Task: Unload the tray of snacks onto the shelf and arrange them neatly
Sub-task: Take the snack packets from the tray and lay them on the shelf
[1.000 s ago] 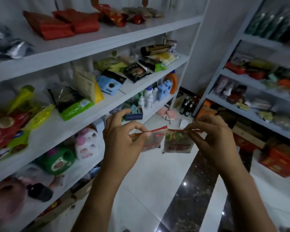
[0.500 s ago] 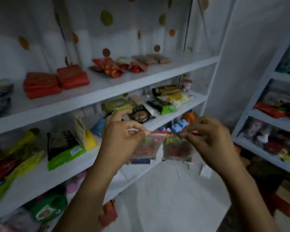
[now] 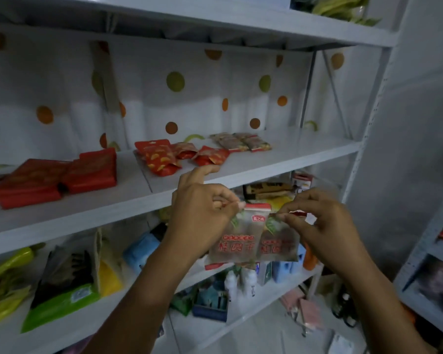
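While fingers (image 3: 221,198) pinch them, translucent packets (image 3: 238,238) show red tops.

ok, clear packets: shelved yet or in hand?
In hand. Left hand and right hand pinch the clear packets by their top edges; they hang in front of the shelf.

A single wide-angle camera sits on the person's head, facing forward and slightly upward at the white shelf unit (image 3: 304,152). It is close: both forearms rise from the bottom edge, and the left hand (image 3: 202,213) and right hand (image 3: 320,226) pinch the snack packets (image 3: 241,241) mid-frame, before the shelf's front edge. A second rack (image 3: 417,251) is cut off by the right edge.
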